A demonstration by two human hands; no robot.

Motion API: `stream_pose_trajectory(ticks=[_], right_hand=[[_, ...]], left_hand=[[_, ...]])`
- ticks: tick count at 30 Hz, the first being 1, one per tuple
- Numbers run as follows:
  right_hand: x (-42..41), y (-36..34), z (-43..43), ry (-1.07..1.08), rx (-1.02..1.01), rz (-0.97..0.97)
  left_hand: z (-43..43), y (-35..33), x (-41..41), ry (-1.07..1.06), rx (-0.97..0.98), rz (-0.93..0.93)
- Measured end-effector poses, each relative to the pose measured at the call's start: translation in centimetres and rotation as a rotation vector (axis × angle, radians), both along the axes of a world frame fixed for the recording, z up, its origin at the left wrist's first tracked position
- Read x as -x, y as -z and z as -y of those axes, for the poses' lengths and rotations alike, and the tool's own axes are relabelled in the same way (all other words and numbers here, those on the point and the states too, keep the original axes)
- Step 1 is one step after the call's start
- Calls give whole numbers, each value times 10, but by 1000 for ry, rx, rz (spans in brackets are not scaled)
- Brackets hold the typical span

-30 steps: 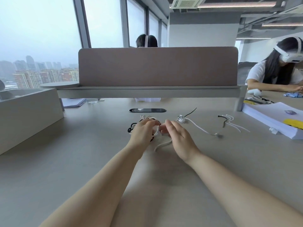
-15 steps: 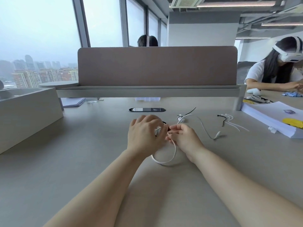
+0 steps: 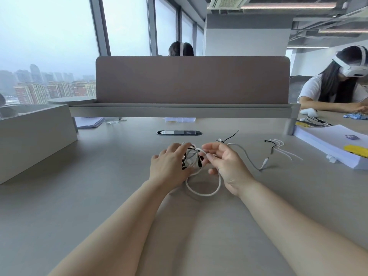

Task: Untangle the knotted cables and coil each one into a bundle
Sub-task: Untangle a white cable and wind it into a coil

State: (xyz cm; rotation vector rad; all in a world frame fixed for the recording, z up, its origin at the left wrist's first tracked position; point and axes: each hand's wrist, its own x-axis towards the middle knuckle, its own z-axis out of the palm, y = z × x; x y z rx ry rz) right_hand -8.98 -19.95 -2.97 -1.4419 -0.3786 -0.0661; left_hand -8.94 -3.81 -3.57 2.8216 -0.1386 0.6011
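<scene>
I'm looking across a wide grey desk [image 3: 59, 196] with an oval port [image 3: 179, 132] set in it. Behind that, a brown divider [image 3: 191, 80] stands on a grey shelf [image 3: 179, 111]. To my left sits a grey box unit [image 3: 33, 136], with a round table [image 3: 71, 100] beyond it. Tall windows [image 3: 49, 36] on the left show hazy sky and city blocks [image 3: 53, 90], and the daylight is soft. A white pillar [image 3: 247, 36] rises behind the divider, with a ceiling vent [image 3: 229, 2] and light strips [image 3: 288, 5] above
</scene>
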Motion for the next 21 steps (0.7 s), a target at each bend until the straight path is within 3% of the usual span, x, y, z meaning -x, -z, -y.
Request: stream_pose_trajectory(ticks=[3,8,13,21], right_hand=[[-2,-7,3,66,-66,-80],[-8,-2,3,337,279,38],[-15,9,2,295,403,91],[-1,6,-5,50,417,179]], left_hand=[[-3,1,-1,-55,-26,6],[-3,1,-1,-106,-54,20],[-4,-2,2,30,70,74],[-2,0,2,153,16,113]])
